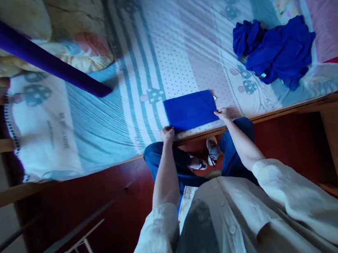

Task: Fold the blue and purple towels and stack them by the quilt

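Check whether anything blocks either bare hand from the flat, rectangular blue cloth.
Nothing visible does: the left hand and right hand touch the flat, rectangular blue cloth near its closer corners. The crumpled blue fabric lies farther right.

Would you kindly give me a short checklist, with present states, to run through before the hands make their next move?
1. Left hand at the near left corner of the rectangular blue cloth: ok.
2. Right hand at its right edge: ok.
3. Cloth spread flat on the mushroom-print bedsheet: ok.
4. Crumpled blue fabric apart from the cloth: ok.
5. Crumpled fabric smoothed out: not ok.
6. Firmness of either grip: cannot tell.
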A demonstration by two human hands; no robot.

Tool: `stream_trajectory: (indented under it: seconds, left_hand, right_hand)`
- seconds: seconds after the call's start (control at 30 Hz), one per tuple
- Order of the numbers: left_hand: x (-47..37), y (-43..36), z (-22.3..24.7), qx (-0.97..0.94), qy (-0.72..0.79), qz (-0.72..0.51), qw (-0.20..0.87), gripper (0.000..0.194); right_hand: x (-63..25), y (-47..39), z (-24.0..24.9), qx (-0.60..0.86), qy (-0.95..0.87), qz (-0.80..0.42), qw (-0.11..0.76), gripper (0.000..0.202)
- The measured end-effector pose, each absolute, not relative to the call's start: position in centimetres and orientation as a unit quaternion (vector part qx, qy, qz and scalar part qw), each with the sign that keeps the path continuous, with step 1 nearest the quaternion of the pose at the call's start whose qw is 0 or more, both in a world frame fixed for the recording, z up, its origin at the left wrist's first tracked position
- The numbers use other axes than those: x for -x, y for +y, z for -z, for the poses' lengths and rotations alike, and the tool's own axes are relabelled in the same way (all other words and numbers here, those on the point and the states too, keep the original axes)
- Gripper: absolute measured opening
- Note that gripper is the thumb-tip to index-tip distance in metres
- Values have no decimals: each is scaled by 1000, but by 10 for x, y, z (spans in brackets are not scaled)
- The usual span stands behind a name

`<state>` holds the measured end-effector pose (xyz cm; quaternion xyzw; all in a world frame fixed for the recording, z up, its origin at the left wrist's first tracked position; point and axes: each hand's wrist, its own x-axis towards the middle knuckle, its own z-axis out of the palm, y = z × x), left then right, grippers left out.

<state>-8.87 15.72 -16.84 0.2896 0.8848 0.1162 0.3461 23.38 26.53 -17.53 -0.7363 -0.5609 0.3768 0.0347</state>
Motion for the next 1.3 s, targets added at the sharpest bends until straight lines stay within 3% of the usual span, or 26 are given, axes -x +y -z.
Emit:
stream_trajectory:
  seconds: [0.73,0.9,1.07,1.3]
  left_hand:
    - [89,166,166,-263,887,-122,359,24]
    - [81,154,153,-300,877,-161,339,37]
    - [72,128,144,-467,808,-257,249,54]
    - [60,115,150,-615,719,-206,249,64]
  right_hand:
    - [-217,266,169,758,-564,-327,10,29]
    - [-215,249,155,759,-597,-254,53,32]
    - [-216,231,134,697,-688,-174,100,32]
    - [-205,215,123,554,-809,-194,41,48]
